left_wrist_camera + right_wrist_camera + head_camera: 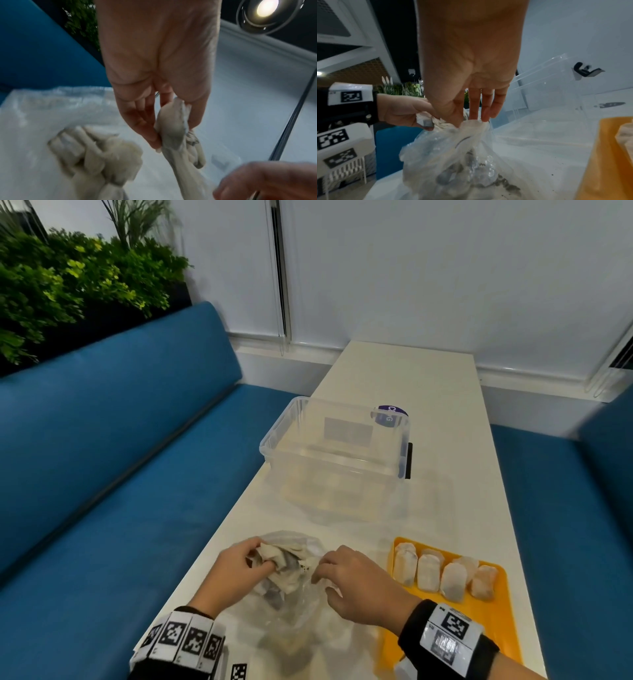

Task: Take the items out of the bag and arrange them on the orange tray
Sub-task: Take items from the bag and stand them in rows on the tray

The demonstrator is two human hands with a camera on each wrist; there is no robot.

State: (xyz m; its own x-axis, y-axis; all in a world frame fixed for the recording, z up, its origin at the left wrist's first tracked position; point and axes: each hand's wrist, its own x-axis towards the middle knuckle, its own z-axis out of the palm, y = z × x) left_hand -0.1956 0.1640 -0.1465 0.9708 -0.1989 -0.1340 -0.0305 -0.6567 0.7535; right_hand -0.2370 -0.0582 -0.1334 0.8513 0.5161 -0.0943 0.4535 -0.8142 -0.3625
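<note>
Tea bags [274, 559] are what both hands are working at, a clump of them poking out of the mouth of the clear plastic bag [291, 607] that lies on the white table [404, 371] at the near edge. The left hand [236, 571] has its fingers curled round a wad of them at the bag's opening. The right hand [359, 583] pinches a twisted strand of the same clump between thumb and fingertips, just beside the left.

On the orange tray [493, 614], to the right of the bag, two short rows of tea bags [442, 573] stand side by side at its far end. Beyond the bag sits a clear plastic tub [335, 446] with nothing clearly visible inside it.

The left wrist camera shows the wad [173, 125] pressed between the thumb and fingers [142, 123], with a second loose bundle [102, 157] lying in the plastic below. The right wrist camera alone shows dark crumbs [505, 185] scattered on the table by the bag, and grey shapes inside its lower part, too blurred to tell.
</note>
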